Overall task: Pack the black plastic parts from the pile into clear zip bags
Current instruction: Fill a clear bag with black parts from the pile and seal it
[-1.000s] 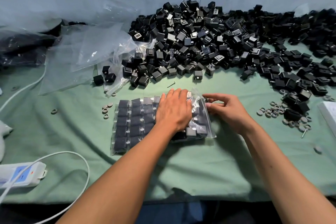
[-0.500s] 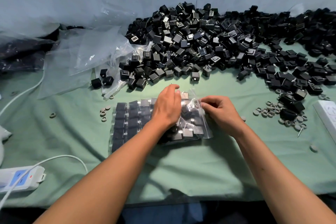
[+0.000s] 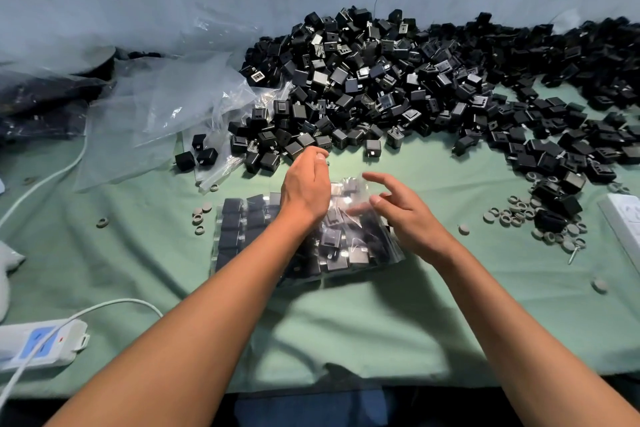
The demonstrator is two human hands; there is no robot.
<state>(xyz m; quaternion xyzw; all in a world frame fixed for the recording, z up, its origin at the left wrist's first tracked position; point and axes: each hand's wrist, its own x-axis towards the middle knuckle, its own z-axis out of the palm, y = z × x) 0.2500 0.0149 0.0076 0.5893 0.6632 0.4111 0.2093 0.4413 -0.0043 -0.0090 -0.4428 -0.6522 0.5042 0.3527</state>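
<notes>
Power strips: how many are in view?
2. The left power strip lies by the near edge, cable attached; the right power strip is cut off by the frame. More may be hidden.

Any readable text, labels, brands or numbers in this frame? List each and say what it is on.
None can be read.
Power strip: a blue panel and a red dot, no legible characters.
Black plastic parts in the pile: no markings resolve.
Filled zip bag: clear plastic, no print visible.

pile point(image 3: 398, 87) behind filled bag point(image 3: 242, 229) | empty bags point(image 3: 166, 107) left | power strip point(image 3: 38, 345) near-left
</notes>
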